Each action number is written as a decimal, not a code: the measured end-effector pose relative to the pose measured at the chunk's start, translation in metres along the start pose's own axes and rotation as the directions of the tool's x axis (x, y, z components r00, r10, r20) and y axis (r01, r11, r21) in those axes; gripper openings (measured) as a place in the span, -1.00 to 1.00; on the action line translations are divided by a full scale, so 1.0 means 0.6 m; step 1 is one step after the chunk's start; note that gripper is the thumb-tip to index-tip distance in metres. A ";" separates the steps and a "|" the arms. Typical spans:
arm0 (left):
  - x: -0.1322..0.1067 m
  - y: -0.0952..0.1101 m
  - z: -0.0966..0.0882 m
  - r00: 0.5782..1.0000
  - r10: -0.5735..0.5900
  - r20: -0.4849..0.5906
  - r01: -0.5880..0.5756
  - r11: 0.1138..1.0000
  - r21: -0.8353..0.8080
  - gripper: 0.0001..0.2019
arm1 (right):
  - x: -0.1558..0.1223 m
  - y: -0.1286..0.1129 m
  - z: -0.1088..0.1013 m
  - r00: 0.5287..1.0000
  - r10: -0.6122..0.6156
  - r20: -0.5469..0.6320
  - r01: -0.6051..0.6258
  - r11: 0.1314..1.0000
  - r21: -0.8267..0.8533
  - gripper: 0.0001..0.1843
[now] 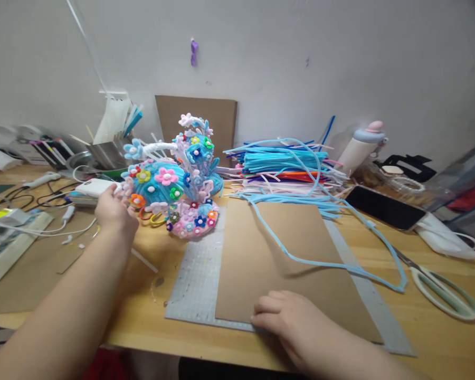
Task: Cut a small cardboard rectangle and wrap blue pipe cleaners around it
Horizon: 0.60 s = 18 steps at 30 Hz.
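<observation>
My left hand (117, 211) reaches out at the left, its fingers loosely apart beside a pipe-cleaner flower ornament (154, 182). The ornament has blue fuzzy domes, small coloured flowers and a pink flowered base. Whether my fingertips touch it is hard to make out. Just behind that hand sits a white box-shaped device (97, 186). My right hand (291, 319) rests palm down, fingers slightly bent, on the near part of a brown cardboard sheet (277, 237). Under the sheet lies a grey cutting mat (193, 285). A long light-blue pipe cleaner (277, 240) loops across the cardboard.
Bundles of pipe cleaners (283, 161) lie behind the cardboard. Scissors (443, 293), a phone (383, 207) and a bottle (362, 145) are at the right. A power strip (18, 248) with cables and a metal container (108, 154) stand left. Another cardboard piece (198, 119) leans on the wall.
</observation>
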<state>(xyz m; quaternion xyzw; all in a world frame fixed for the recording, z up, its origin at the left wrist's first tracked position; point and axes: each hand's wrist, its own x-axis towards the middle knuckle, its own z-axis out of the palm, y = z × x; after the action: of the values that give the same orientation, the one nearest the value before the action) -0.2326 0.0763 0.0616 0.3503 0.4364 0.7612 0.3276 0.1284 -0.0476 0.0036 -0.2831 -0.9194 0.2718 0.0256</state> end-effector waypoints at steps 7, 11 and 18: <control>-0.098 0.036 0.022 0.997 0.072 -0.014 -0.073 0.989 -0.125 -0.49 | 0.000 -0.006 0.003 1.000 0.009 -0.008 -0.009 1.000 0.006 -0.67; -0.144 0.033 0.043 0.994 0.094 0.061 -0.085 0.988 -0.129 -0.54 | 0.000 -0.010 0.008 1.000 0.030 -0.009 -0.030 0.999 -0.017 -0.66; -0.185 0.024 0.068 0.990 0.110 0.084 -0.095 0.981 -0.167 -0.61 | 0.003 -0.009 0.018 1.000 0.022 -0.004 -0.022 0.998 -0.052 -0.66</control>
<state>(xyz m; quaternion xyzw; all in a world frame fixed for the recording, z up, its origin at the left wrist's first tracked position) -0.1421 -0.0011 0.0623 0.3794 0.3383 0.7932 0.3352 0.1220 -0.0554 -0.0033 -0.2941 -0.9230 0.2474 0.0168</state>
